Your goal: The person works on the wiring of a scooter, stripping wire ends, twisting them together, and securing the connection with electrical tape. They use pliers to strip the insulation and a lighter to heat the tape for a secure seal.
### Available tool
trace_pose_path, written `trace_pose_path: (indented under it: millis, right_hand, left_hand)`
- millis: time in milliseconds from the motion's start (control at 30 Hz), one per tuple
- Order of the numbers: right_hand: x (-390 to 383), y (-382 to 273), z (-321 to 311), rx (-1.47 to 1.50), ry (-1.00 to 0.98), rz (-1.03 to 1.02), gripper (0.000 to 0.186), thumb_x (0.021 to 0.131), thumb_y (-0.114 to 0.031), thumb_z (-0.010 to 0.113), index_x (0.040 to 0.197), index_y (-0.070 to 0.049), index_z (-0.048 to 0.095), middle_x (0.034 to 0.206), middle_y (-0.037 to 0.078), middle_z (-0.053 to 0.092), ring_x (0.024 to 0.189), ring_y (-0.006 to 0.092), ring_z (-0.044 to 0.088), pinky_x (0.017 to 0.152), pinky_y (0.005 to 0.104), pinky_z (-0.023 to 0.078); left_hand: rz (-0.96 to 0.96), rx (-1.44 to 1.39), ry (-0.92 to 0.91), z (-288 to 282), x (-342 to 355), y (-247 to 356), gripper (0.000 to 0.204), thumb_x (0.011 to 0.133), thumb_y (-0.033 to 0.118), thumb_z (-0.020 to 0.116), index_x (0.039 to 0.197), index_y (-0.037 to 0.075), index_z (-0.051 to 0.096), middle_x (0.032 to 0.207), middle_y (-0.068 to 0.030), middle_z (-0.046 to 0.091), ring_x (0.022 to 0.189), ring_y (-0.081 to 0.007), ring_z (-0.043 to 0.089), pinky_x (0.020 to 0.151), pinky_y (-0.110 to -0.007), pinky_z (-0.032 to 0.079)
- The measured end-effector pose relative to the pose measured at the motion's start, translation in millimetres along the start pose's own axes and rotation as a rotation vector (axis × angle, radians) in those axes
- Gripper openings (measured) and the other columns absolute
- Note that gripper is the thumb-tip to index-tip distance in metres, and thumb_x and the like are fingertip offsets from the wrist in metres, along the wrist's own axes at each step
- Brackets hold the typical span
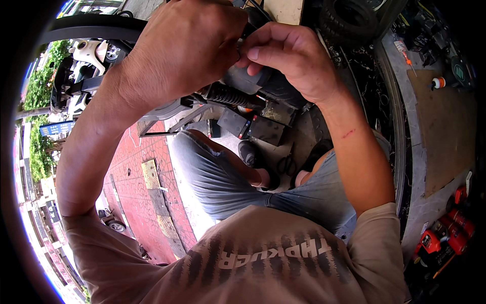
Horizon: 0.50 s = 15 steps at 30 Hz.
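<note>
My left hand (187,48) is raised in front of me with its back toward me, fingers curled and mostly hidden. Close beside it, my right hand (288,58) has its thumb pressed toward the bent fingers, pointing at the left. A small dark bit shows between the two hands, too little to name. Both hands are above a two-wheeled vehicle, with a coil shock absorber (235,96) and a black tyre (283,91) visible beneath them. The hands cover much of the vehicle.
Dark box-shaped batteries (267,130) lie on the ground before my feet, near black-handled scissors (287,165). Loose tyres (349,20) lie at the far right. Right of me are an orange screwdriver (403,52), a cardboard sheet (440,137) and red tools (453,230).
</note>
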State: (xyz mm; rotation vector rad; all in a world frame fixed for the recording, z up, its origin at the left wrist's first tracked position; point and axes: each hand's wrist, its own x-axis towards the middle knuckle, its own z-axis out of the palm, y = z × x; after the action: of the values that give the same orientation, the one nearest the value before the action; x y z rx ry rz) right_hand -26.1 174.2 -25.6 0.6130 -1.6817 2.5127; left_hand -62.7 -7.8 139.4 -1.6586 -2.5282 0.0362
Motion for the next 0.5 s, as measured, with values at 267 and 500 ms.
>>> trace_pose_path:
  millis: [267,500]
  right_hand:
    - [-1,-1,2,-0.046,0.06,-0.025,0.015,0.104,-0.006,0.072,0.112,0.004,0.079,0.096,0.01,0.084,0.083,0.0122,0.075,0.079,0.0284,0.061]
    - [1,-3,7,-0.029,0.144,-0.039,0.022,0.103,-0.017,0.076,0.105,0.004,0.082,0.093,0.007,0.082,0.081,0.0119,0.073,0.077,0.029,0.059]
  left_hand:
    - [-0.109,-0.154,0.029,4,0,0,0.008,0.091,-0.001,0.075,0.094,0.0,0.067,0.095,-0.0187,0.074,0.085,-0.0421,0.075,0.075,-0.047,0.058]
    - [-0.092,-0.094,0.097,12,-5,-1,0.007,0.093,-0.001,0.073,0.098,-0.001,0.068,0.096,-0.018,0.075,0.085,-0.0414,0.075,0.075,-0.046,0.058]
